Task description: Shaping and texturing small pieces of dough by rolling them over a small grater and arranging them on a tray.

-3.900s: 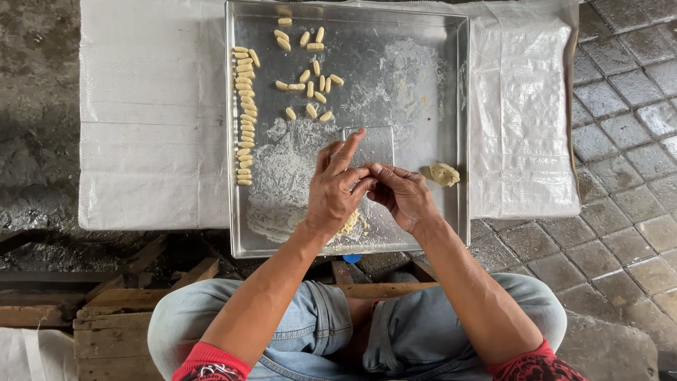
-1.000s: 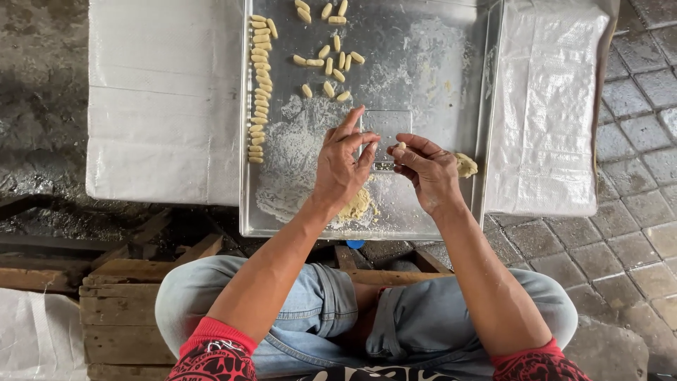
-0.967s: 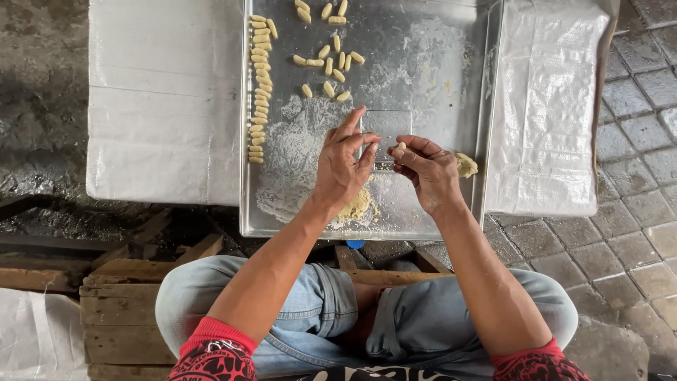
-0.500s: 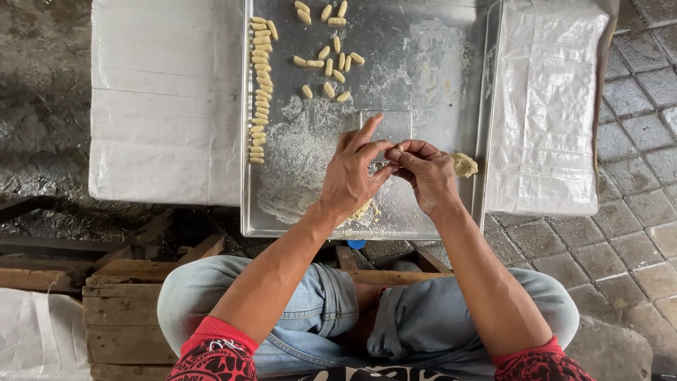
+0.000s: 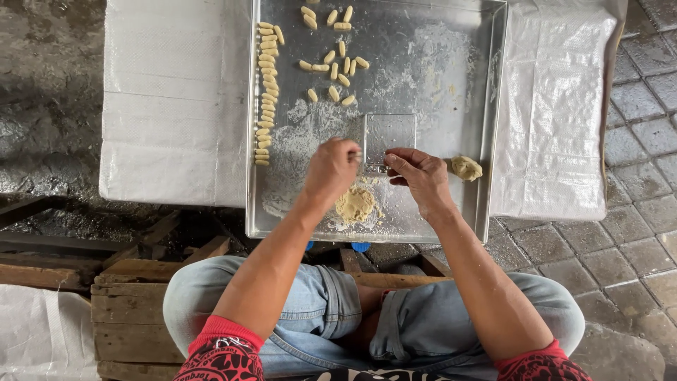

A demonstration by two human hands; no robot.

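pinching a small dough piece (image 5: 368, 164) over the floured tray (image 5: 437, 106).
it is held between left hand (image 5: 331, 169) and right hand (image 5: 419, 176); it could be torn if pulled hard.

White woven sheet (image 5: 176, 106) covers the table — a second sheet (image 5: 557, 113) on the far side. Wet grey paving (image 5: 645, 92) at one edge, dark wet ground (image 5: 49, 92) at the other. Wooden crate (image 5: 130, 324) low in view, planks (image 5: 42, 257) beside it. Blue jeans (image 5: 423, 321) — red cuffs (image 5: 218, 353).
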